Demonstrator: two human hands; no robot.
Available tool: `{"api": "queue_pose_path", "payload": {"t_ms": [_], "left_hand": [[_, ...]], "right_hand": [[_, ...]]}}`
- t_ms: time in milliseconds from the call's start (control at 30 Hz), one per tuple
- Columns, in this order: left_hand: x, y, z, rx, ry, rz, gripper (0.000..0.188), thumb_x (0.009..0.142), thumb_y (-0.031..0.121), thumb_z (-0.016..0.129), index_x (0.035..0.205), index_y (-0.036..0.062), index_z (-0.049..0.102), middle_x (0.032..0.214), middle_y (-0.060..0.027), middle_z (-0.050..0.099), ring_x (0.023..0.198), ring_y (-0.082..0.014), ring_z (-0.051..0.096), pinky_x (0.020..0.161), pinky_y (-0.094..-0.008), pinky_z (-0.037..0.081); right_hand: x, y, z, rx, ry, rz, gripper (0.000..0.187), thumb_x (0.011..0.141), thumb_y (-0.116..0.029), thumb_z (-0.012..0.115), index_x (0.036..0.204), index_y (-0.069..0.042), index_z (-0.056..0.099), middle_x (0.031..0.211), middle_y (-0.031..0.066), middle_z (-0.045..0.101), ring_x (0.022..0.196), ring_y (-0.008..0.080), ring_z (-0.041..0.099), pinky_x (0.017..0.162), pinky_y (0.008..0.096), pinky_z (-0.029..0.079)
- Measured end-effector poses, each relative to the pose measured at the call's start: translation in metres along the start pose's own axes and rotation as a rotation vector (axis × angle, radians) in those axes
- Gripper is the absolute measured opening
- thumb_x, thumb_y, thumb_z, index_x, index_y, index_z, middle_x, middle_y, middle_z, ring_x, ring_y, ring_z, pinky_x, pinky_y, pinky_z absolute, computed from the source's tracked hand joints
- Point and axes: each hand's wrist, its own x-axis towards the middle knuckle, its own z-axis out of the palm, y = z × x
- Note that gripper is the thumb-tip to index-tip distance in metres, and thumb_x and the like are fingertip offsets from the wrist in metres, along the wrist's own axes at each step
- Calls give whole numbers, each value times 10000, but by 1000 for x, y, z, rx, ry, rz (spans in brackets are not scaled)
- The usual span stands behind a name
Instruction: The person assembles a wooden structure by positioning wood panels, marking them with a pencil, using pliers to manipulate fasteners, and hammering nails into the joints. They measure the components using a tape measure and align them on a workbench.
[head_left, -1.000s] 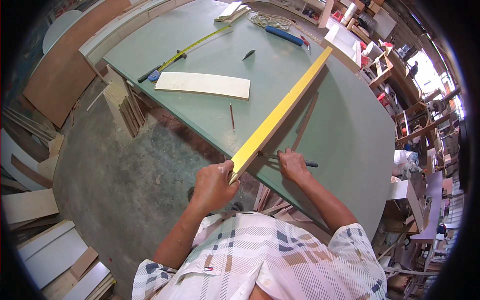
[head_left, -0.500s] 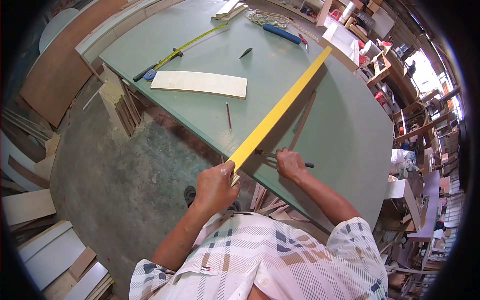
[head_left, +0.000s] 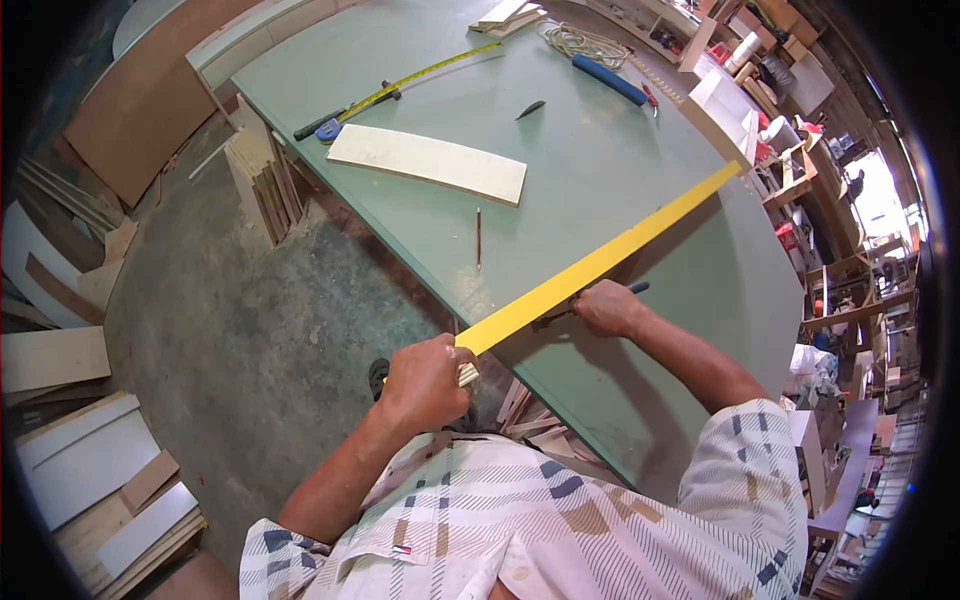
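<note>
One worktop (head_left: 640,160), one yellow strip (head_left: 600,259), one white board (head_left: 430,165), one pencil (head_left: 478,240), one tape measure (head_left: 328,130), one blue roll (head_left: 609,80), one cable coil (head_left: 580,44), one red-handled tool (head_left: 651,98), one dark pointed piece (head_left: 531,110). Dark-handled tools (head_left: 638,288): two — one hammer (head_left: 308,130), other's kind unclear. Far-edge white offcuts (head_left: 508,17) — several, overlapping, exact number unclear.

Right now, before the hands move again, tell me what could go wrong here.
The yellow strip is held by the left hand at its near end, with its long far end ungripped; it could swing or tip.
The tool in the right hand has its working end partly hidden by the strip, so a slip might be noticed late.
The pencil lies loose on the table, left of the strip; a leftward sweep might knock it.
</note>
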Motion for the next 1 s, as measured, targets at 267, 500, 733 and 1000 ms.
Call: {"api": "queue_pose_path", "payload": {"t_ms": [267,500,733,1000], "left_hand": [[24,6,2,11,-77,84,231,743,157,684,951,145,784,893,-89,669,824,-304,675,730,-417,530],[25,13,4,-1,-49,61,260,737,163,684,973,153,792,869,-86,658,803,-302,667,717,-415,523],[25,21,0,4,-110,52,269,737,150,679,983,106,781,920,-116,670,851,-341,675,768,-450,534],[24,23,2,22,-77,90,312,714,255,698,966,97,793,864,-113,665,818,-321,682,749,-413,532]], "right_hand": [[-1,28,10,117,143,-105,175,719,-133,650,834,-41,743,821,179,716,827,350,714,756,453,571],[-25,-4,62,341,257,174,135,738,-121,627,815,-48,710,804,196,703,786,387,701,696,489,563],[-23,-102,114,560,589,542,234,745,-84,613,961,-35,687,851,213,697,780,383,710,677,490,572],[-18,-127,108,503,572,751,242,744,-82,611,969,-36,687,885,194,700,772,357,720,667,471,583]]}}
